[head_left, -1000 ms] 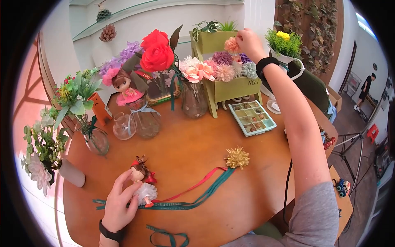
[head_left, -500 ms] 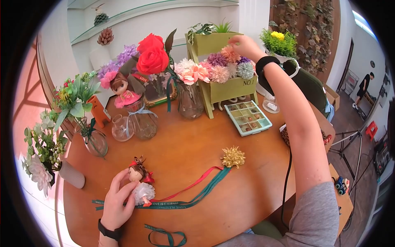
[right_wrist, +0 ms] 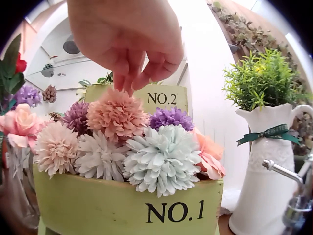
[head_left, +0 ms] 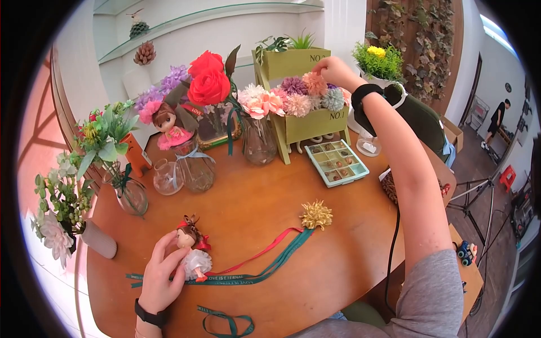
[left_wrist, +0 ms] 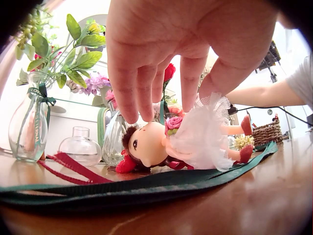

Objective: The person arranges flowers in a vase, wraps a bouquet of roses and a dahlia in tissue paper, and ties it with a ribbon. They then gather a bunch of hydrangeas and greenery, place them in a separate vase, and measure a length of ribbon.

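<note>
at the near edge lies a loose green ribbon [head_left: 213,311], coiled. just beyond it, to the left, the left hand [head_left: 162,274] rests with fingers extended on the white-skirted doll [head_left: 197,263], which lies on its back on the table. long green ribbons [head_left: 294,249] pass under that hand and reach right to a gold bloom [head_left: 316,215] — a careless sweep of the wrist could drag ribbons and bloom together, or roll the doll. farther off, past a pale blue tray [head_left: 348,180], the right hand [head_left: 341,74] appears to pinch the top of a salmon bloom [right_wrist: 117,117] in the planter's no.1 box [right_wrist: 98,200]. pulling there might shed petals, since the fingertips have only the outer ones; pushing could crowd its neighbours out over the rim.

counted, near to far: one loose ribbon, two hands, one lying doll, one gold bloom, one tray, four clear glass vessels [head_left: 197,173] from the left toward the middle, one pink doll [head_left: 171,135] at far left, seven blooms visible in the box. the long ribbons overlap — their strands i cannot count.
</note>
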Available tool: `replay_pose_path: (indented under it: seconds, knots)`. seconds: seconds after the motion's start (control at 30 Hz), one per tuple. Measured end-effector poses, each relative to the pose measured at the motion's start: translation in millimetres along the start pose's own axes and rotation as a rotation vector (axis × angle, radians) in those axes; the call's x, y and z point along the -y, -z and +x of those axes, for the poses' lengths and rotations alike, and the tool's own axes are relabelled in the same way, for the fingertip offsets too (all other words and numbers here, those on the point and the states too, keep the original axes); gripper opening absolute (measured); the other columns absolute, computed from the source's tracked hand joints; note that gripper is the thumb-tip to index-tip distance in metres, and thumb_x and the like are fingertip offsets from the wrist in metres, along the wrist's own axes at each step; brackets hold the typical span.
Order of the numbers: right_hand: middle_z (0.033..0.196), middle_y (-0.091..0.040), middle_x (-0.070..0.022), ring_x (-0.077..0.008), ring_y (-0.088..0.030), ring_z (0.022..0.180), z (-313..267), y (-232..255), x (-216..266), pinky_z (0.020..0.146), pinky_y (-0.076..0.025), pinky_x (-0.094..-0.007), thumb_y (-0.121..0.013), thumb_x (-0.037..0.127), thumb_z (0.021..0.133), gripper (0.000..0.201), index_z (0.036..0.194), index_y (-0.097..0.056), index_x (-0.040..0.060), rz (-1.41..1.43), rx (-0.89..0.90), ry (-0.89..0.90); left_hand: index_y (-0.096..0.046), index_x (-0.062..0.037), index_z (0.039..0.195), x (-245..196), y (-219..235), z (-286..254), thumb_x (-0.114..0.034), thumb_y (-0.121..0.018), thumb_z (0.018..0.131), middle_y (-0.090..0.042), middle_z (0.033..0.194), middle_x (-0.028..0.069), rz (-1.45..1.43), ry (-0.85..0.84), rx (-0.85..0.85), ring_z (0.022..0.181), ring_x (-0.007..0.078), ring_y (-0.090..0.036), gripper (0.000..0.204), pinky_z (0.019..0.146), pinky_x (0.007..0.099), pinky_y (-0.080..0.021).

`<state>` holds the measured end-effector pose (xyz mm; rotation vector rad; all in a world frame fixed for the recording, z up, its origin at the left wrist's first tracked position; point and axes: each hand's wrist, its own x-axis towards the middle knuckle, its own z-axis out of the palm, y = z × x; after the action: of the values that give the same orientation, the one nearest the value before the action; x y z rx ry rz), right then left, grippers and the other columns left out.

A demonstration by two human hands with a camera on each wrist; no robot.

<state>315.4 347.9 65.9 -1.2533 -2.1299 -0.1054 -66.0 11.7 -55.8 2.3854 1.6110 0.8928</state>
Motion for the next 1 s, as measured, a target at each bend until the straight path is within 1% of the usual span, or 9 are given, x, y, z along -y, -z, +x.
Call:
replay_pose_path:
  seconds: [0.1,0.27,0.4,0.5,0.6,0.7,0.83,0.9,1.0]
  knots:
    - [0.078,-0.062,-0.0155,-0.0266,-0.059,0.073,-1,1,2,0.067,-0.046,-0.0310,-0.050,0.008,0.064,0.023,0.081,-0.064,0.0026,0.082,-0.112,-0.055,-0.056,0.0015,0.094,0,-1,0,0.005,-0.049,0.069,-0.041,0.115,0.0178,-0.002,-0.004,-0.002,0.103,0.0305,-0.048,0.027,0.087,0.0349,-0.040]
    - [0.080,-0.062,-0.0136,-0.0227,-0.058,0.077,-15,7,18,0.072,-0.044,-0.0286,-0.042,0.002,0.064,0.030,0.086,-0.063,0.0006,0.018,0.088,-0.073,-0.056,0.0017,0.094,1,-2,0,0.005,-0.049,0.069,-0.041,0.115,0.0176,-0.007,-0.028,-0.008,0.102,0.0304,-0.048,0.027,0.087,0.0348,-0.040]
    - [0.082,-0.062,-0.0140,-0.0229,-0.058,0.080,-14,7,8,0.074,-0.044,-0.0290,-0.041,0.000,0.064,0.033,0.089,-0.062,0.0010,0.021,0.109,-0.006,-0.056,0.0012,0.093,3,-2,0,0.006,-0.050,0.068,-0.041,0.115,0.0172,-0.007,-0.022,-0.017,0.102,0.0297,-0.048,0.026,0.086,0.0347,-0.041]
    - [0.086,-0.062,-0.0135,-0.0218,-0.057,0.086,-15,10,8,0.076,-0.043,-0.0294,-0.040,-0.002,0.065,0.034,0.091,-0.061,0.0002,0.109,0.043,-0.079,-0.057,0.0009,0.092,4,-1,0,0.006,-0.049,0.068,-0.041,0.115,0.0170,-0.020,-0.019,-0.035,0.102,0.0293,-0.049,0.026,0.085,0.0342,-0.041]
    - [0.088,-0.061,-0.0135,-0.0242,-0.057,0.085,-23,14,9,0.076,-0.043,-0.0296,-0.042,0.001,0.067,0.031,0.092,-0.061,0.0014,0.039,0.146,-0.020,-0.057,0.0010,0.092,5,-1,0,0.006,-0.049,0.068,-0.041,0.115,0.0169,-0.025,-0.029,-0.042,0.102,0.0292,-0.049,0.025,0.084,0.0336,-0.042]
    - [0.087,-0.062,-0.0116,-0.0208,-0.058,0.079,-31,25,15,0.072,-0.044,-0.0282,-0.038,0.002,0.073,0.030,0.094,-0.059,0.0007,0.153,-0.286,0.119,-0.056,0.0013,0.092,6,-1,-1,0.006,-0.049,0.068,-0.041,0.115,0.0168,-0.024,-0.044,-0.053,0.102,0.0291,-0.049,0.025,0.084,0.0333,-0.042]
    - [0.076,-0.061,-0.0066,-0.0110,-0.052,0.061,-77,49,67,0.057,-0.042,-0.0224,-0.037,0.001,0.074,0.027,0.089,-0.059,-0.0003,0.399,-0.516,0.167,-0.056,0.0015,0.093,7,-1,-2,0.006,-0.050,0.069,-0.041,0.115,0.0166,-0.006,-0.072,-0.058,0.102,0.0289,-0.049,0.025,0.084,0.0333,-0.042]
    - [0.073,-0.059,-0.0058,-0.0106,-0.053,0.064,-116,46,95,0.059,-0.042,-0.0224,-0.036,-0.003,0.073,0.027,0.087,-0.059,-0.0002,0.468,-0.475,0.212,-0.056,0.0014,0.093,6,-1,-2,0.006,-0.050,0.069,-0.041,0.115,0.0164,-0.008,-0.081,-0.062,0.101,0.0287,-0.049,0.025,0.083,0.0330,-0.042]
    - [0.070,-0.057,-0.0089,-0.0194,-0.057,0.067,-178,24,140,0.061,-0.045,-0.0274,-0.042,-0.006,0.068,0.021,0.079,-0.058,0.0018,0.400,-0.323,0.262,-0.055,0.0010,0.094,9,0,-3,0.005,-0.050,0.070,-0.041,0.116,0.0156,-0.010,-0.083,-0.069,0.101,0.0283,-0.049,0.025,0.083,0.0323,-0.042]
